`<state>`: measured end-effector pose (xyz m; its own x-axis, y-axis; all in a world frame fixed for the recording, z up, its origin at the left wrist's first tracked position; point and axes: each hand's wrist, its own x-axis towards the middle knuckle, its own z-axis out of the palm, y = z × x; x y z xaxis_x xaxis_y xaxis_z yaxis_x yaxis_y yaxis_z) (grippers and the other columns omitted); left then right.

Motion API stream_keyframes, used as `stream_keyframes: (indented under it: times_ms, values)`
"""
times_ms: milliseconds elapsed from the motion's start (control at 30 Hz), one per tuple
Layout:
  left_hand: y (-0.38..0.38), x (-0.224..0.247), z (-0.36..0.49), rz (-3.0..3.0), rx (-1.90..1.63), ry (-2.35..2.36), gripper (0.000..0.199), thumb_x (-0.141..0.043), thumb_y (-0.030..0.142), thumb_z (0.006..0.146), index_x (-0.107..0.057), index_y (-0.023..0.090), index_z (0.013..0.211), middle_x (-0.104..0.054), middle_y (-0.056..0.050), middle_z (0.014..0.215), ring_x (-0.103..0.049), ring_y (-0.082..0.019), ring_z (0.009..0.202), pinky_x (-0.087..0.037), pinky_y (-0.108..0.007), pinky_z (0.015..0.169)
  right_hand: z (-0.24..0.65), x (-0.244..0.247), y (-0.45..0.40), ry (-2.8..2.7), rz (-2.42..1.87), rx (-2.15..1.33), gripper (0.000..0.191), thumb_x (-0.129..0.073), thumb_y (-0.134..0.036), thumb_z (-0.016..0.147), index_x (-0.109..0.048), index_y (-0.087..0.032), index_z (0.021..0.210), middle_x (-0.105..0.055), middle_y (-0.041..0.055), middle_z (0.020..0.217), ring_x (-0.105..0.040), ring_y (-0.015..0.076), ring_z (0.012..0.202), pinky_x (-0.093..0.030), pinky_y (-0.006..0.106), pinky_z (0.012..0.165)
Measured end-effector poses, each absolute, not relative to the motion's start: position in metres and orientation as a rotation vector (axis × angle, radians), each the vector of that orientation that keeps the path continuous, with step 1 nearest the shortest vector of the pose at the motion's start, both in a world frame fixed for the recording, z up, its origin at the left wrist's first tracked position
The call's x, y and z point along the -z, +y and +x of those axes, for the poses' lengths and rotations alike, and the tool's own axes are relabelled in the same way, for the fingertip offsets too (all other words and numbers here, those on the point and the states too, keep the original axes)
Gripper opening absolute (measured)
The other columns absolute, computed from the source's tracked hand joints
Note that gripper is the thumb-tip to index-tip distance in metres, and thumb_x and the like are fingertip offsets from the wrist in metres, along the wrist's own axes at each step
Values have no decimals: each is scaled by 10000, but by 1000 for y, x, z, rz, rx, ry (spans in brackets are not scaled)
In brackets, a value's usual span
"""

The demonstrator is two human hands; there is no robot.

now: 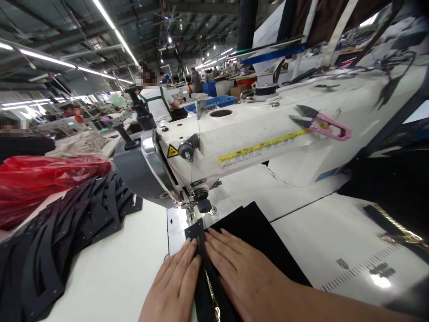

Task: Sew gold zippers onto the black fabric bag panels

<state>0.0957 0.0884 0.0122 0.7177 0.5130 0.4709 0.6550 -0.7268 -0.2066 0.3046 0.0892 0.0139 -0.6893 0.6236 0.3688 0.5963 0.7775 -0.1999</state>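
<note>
My left hand (176, 281) lies flat on the left edge of a black strip (195, 230), its fingers stretched toward the sewing machine (234, 129). On the strip's other side, my right hand (241, 273) rests flat with fingers extended, pressing on black fabric (261, 232). A gold-toothed zipper (210, 286) runs between the two hands, under the strip. The strip's far end sits just in front of the presser foot (191, 214). Whether the needle is in the material cannot be made out.
Black cut pieces (90, 210) are heaped at the left beside a red plastic bag (47, 179). Pink thread snips (321, 123) rest against the machine arm. Another gold zipper (398, 226) lies at the right by a printed ruler scale (362, 266). A person (157, 98) is behind the machine.
</note>
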Motion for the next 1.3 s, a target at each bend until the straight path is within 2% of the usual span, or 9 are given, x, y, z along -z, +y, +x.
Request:
stream_keyframes:
  times_ms: [133, 233, 333, 433, 600, 867, 1033, 1300]
  values:
    - [86, -7, 96, -2592, 553, -934, 358, -268, 170, 928, -544, 137, 1153, -575, -106, 1207, -525, -199, 1121, -499, -312, 871, 305, -13, 87, -2615, -945, -43, 547, -395, -63, 744, -436, -12, 1287, -324, 201, 1374, -289, 300, 1273, -327, 444, 1020]
    - [84, -5, 101, -2556, 646, -998, 345, -273, 196, 944, -585, 147, 1083, -587, -111, 1178, -507, -228, 1133, -494, -361, 865, 304, -12, 88, -2638, -894, -1, 563, -414, -81, 725, -442, -13, 1284, -332, 195, 1364, -292, 305, 1266, -347, 456, 1000]
    - [86, -7, 106, -2464, 821, -1058, 353, -268, 196, 955, -619, 163, 977, -633, -89, 1084, -554, -224, 1061, -497, -372, 848, 304, -13, 92, -2676, -868, 19, 563, -413, -84, 730, -438, -18, 1288, -345, 189, 1358, -284, 304, 1269, -364, 465, 985]
    - [93, -15, 108, -2526, 705, -979, 313, -306, 168, 949, -617, 154, 987, -651, -74, 1051, -593, -204, 1006, -516, -349, 842, 304, -15, 99, -2689, -888, 12, 568, -403, -68, 724, -440, -24, 1289, -349, 190, 1361, -265, 301, 1278, -367, 469, 983]
    - [115, -16, 109, -2485, 803, -982, 366, -242, 118, 945, -608, 107, 951, -645, -119, 995, -603, -214, 993, -513, -405, 876, 302, -18, 116, -2626, -905, -73, 583, -397, -66, 748, -380, -32, 1329, -341, 193, 1376, -242, 280, 1299, -329, 482, 1009]
    - [133, -20, 107, -2595, 684, -918, 339, -251, 98, 915, -568, 67, 1032, -632, -174, 1025, -591, -253, 1034, -524, -441, 853, 301, -21, 135, -2555, -842, -86, 597, -388, -54, 757, -341, -38, 1352, -422, 195, 1330, -345, 260, 1265, -343, 460, 1009]
    - [133, -21, 105, -2587, 616, -905, 332, -262, 84, 916, -576, 81, 1023, -642, -152, 1035, -603, -245, 1018, -540, -400, 837, 301, -19, 138, -2647, -829, -63, 578, -405, -54, 746, -391, -31, 1324, -455, 202, 1300, -400, 283, 1226, -352, 469, 1000]
    - [138, 6, 108, -2499, 886, -935, 323, -268, 97, 927, -581, 100, 1009, -631, -134, 1027, -576, -233, 1048, -503, -412, 900, 303, -17, 139, -2712, -821, 12, 543, -421, -68, 761, -427, -41, 1304, -474, 204, 1280, -421, 302, 1205, -390, 477, 966]
